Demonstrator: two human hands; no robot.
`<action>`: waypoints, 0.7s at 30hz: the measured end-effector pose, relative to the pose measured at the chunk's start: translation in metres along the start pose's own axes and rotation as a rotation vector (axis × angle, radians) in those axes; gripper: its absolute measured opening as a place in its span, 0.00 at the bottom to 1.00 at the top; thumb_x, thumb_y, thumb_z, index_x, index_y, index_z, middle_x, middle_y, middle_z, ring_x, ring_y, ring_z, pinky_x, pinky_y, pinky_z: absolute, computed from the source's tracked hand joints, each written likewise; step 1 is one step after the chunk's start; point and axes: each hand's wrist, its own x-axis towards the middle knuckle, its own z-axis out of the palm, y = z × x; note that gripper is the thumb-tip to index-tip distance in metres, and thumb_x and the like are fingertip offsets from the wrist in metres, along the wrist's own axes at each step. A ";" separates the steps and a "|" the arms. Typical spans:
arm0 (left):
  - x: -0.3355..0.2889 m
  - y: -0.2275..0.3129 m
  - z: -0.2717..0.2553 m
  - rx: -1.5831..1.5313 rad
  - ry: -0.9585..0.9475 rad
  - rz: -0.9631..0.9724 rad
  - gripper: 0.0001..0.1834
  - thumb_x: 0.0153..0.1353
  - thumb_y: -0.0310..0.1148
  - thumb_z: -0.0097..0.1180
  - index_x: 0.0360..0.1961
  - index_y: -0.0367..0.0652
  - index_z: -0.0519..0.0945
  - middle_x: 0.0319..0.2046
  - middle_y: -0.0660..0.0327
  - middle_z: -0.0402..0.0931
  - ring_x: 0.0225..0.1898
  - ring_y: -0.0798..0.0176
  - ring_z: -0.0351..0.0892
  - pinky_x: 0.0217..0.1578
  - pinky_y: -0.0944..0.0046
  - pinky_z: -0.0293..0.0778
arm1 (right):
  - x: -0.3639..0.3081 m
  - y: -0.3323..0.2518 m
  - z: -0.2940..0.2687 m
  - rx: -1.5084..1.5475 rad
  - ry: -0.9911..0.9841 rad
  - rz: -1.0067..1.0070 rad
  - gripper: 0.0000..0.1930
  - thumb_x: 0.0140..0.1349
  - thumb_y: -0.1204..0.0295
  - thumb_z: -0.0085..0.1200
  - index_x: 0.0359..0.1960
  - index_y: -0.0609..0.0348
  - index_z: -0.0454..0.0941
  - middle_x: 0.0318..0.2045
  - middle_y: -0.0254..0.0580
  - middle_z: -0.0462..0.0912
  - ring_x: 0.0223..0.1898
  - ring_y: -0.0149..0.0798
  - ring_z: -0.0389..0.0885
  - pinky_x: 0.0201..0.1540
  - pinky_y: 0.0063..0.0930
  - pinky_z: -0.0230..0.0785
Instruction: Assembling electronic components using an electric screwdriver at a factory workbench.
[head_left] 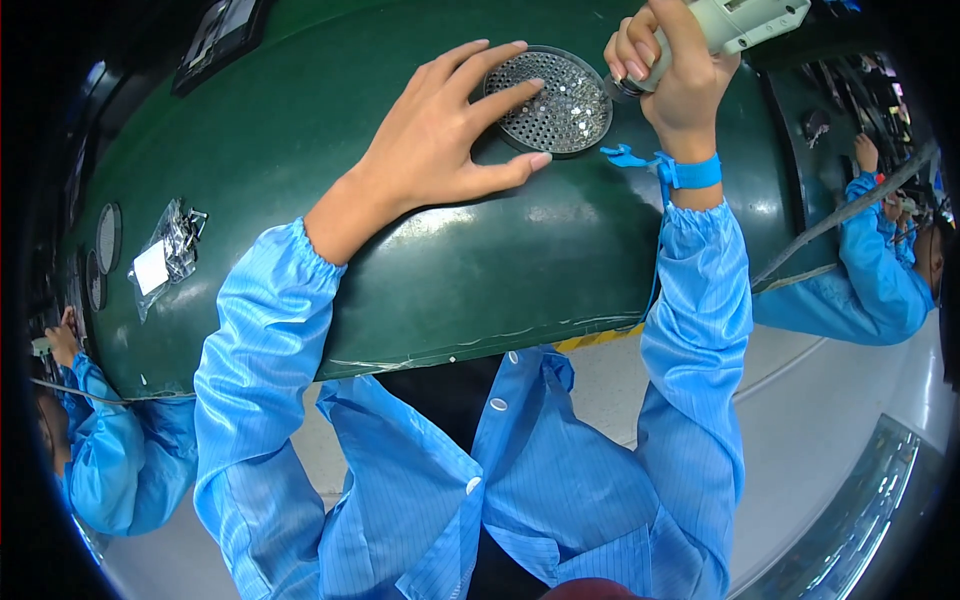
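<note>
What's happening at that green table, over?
Left hand open, across round perforated dish. Right hand gripping pale handheld tool. Small shiny pieces in dish. Left hand partly blocking view of dish.

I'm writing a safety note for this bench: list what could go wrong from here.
The left hand is spread over the round dish; a knock could scatter its small shiny pieces. The pale tool in the right hand, close beside it, might bump the rim. The wrist strap's blue cord, running toward the table edge, might snag.
</note>
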 end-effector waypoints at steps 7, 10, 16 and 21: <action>0.003 -0.003 0.008 0.042 0.011 -0.054 0.30 0.51 0.54 0.64 0.50 0.45 0.83 0.65 0.54 0.67 0.65 0.41 0.64 0.63 0.45 0.63 | -0.002 0.000 0.001 -0.006 -0.007 -0.006 0.10 0.66 0.68 0.58 0.37 0.65 0.79 0.11 0.29 0.64 0.08 0.26 0.63 0.12 0.22 0.59; 0.001 -0.002 0.005 0.044 0.008 -0.017 0.29 0.51 0.54 0.64 0.48 0.45 0.85 0.65 0.55 0.67 0.65 0.40 0.64 0.63 0.44 0.63 | -0.002 -0.001 0.002 -0.001 0.000 -0.005 0.10 0.66 0.68 0.58 0.36 0.65 0.79 0.11 0.29 0.65 0.09 0.26 0.63 0.12 0.22 0.59; -0.002 0.005 -0.003 0.075 -0.011 0.081 0.25 0.51 0.49 0.66 0.47 0.47 0.85 0.64 0.56 0.68 0.65 0.42 0.64 0.62 0.45 0.65 | -0.002 0.000 0.001 -0.010 0.001 -0.013 0.10 0.66 0.69 0.58 0.37 0.66 0.79 0.11 0.29 0.65 0.09 0.26 0.64 0.13 0.22 0.59; 0.000 0.005 -0.002 0.088 0.009 0.132 0.25 0.54 0.53 0.62 0.42 0.44 0.87 0.61 0.55 0.71 0.63 0.44 0.66 0.61 0.46 0.66 | -0.003 -0.001 0.002 0.002 0.001 0.008 0.10 0.66 0.69 0.58 0.37 0.66 0.79 0.11 0.29 0.65 0.09 0.26 0.64 0.13 0.22 0.59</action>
